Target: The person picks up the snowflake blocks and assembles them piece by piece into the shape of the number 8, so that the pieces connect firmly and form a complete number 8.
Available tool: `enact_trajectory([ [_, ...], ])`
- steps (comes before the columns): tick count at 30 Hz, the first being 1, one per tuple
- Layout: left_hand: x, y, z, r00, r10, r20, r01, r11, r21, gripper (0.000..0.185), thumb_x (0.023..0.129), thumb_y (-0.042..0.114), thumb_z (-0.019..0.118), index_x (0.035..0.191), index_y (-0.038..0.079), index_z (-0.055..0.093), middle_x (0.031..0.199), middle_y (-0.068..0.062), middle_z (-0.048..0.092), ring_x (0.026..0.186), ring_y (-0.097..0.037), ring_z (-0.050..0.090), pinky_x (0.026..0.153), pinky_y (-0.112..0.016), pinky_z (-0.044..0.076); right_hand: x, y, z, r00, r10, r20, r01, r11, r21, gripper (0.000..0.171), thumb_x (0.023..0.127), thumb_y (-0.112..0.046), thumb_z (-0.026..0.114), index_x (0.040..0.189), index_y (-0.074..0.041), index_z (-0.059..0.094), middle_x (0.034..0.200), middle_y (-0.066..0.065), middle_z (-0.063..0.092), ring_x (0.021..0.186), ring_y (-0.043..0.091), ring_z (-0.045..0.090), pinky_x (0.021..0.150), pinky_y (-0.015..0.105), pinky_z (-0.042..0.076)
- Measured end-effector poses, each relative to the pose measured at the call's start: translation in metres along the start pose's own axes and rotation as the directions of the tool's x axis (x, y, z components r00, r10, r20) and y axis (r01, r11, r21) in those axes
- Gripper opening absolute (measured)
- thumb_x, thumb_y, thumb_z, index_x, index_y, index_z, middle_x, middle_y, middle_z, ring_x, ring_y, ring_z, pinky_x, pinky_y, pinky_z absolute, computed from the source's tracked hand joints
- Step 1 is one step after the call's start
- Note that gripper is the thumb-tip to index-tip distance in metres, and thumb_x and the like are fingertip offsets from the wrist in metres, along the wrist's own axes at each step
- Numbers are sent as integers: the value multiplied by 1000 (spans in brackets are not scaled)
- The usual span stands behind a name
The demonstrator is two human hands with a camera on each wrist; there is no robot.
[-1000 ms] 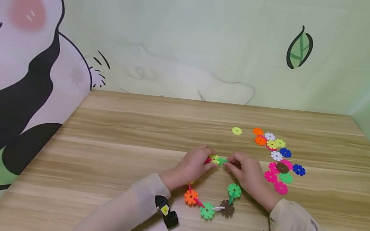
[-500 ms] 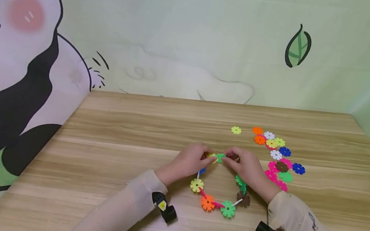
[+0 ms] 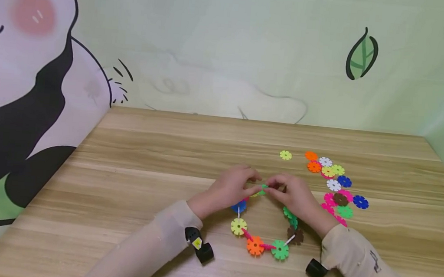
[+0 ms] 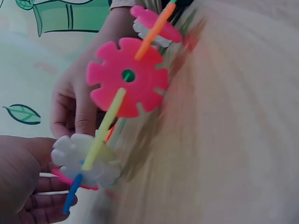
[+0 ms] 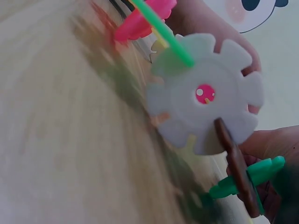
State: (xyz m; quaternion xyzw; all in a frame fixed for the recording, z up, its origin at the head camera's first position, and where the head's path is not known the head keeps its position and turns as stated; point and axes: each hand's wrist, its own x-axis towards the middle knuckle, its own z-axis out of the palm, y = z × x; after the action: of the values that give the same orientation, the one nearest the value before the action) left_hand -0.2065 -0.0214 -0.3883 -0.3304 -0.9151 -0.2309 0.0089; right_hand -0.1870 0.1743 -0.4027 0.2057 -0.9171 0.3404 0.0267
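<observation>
Both hands meet over the middle of the wooden table (image 3: 146,150), a little toward its near edge, each pinching the top of a ring of snowflake discs (image 3: 263,228) that lies flat on the wood. The left hand (image 3: 230,189) has its fingers curled onto the ring's left end, where a yellow-green disc and a blue disc (image 3: 239,206) sit just under the palm. The right hand (image 3: 293,196) curls its fingers onto the right end, and the two sets of fingertips touch around a small green disc (image 3: 263,188) at the joint. From there the ring runs down either side: a yellow disc (image 3: 238,226), an orange disc (image 3: 255,246) and a green disc (image 3: 279,249) along its near side, then a brown disc (image 3: 295,234) going up toward the right hand, with thin edge-on discs linking them. In the left wrist view a pink disc (image 4: 127,77) and a white disc (image 4: 84,158) of the ring show close up; the right wrist view shows a large white disc (image 5: 205,93) with a brown disc and a green one slotted in below. A loose pile of spare discs (image 3: 335,186) lies to the right of the hands, toward the table's right edge, and a single yellow-green disc (image 3: 285,155) lies apart beyond the hands.
</observation>
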Motion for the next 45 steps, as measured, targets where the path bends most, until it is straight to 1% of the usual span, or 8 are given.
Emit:
enact_trajectory([
  [3,0,2,1,999,43,-3,-43,999,29,25,91,29,66,109,11,70,101,-2,70,93,-16,66,82,-29,53,1,-1,1,1000,-4,0,4,1000,11,9,88,-12,69,97,-10,71,92,3,70,82,13,60,69,22,49],
  [14,-3,-2,5,999,53,-7,-52,995,85,13,91,25,67,95,13,72,85,1,66,75,-9,57,67,-19,46,3,-1,-14,997,57,55,-60,997,54,14,92,-13,63,103,-6,68,97,6,71,85,16,61,76,26,51],
  [19,-5,-2,5,999,41,7,-41,997,64,14,91,24,67,96,13,72,87,1,66,76,-9,56,68,-18,45,0,1,-32,997,62,50,-60,997,-42,12,91,-12,65,101,-7,69,93,4,70,87,18,62,80,34,52],
  [28,-6,-1,7,1000,-6,15,5,998,61,15,91,26,67,97,14,72,88,2,66,78,-9,58,67,-18,46,-7,9,-75,988,141,67,-123,968,-217,18,88,-13,68,100,1,67,89,11,68,81,23,62,71,37,51],
  [33,-5,-1,6,1000,-5,22,4,998,61,16,91,26,67,99,14,72,89,2,67,78,-9,57,68,-18,45,-14,24,-93,961,236,142,-177,924,-340,30,84,-15,69,104,7,63,92,21,66,81,32,61,74,47,51],
  [38,-5,0,5,1000,3,26,-4,998,55,17,91,26,66,100,14,73,91,2,67,80,-9,58,70,-18,46,-23,35,-102,920,331,210,-216,874,-435,36,81,-20,74,103,6,63,84,15,64,73,24,57,67,38,50],
  [42,-5,0,6,1000,2,27,-3,999,54,17,91,27,66,100,14,73,92,2,68,80,-9,58,70,-18,47,-29,40,-103,900,353,255,-223,877,-426,33,81,-19,76,101,3,62,80,8,63,70,18,54,63,32,46],
  [45,-5,-1,7,1000,0,26,-2,998,55,17,91,27,66,100,14,72,93,2,68,81,-9,58,71,-19,47,-31,42,-102,901,346,261,-219,883,-414,32,81,-19,76,101,1,60,79,6,63,69,17,53,62,30,45],
])
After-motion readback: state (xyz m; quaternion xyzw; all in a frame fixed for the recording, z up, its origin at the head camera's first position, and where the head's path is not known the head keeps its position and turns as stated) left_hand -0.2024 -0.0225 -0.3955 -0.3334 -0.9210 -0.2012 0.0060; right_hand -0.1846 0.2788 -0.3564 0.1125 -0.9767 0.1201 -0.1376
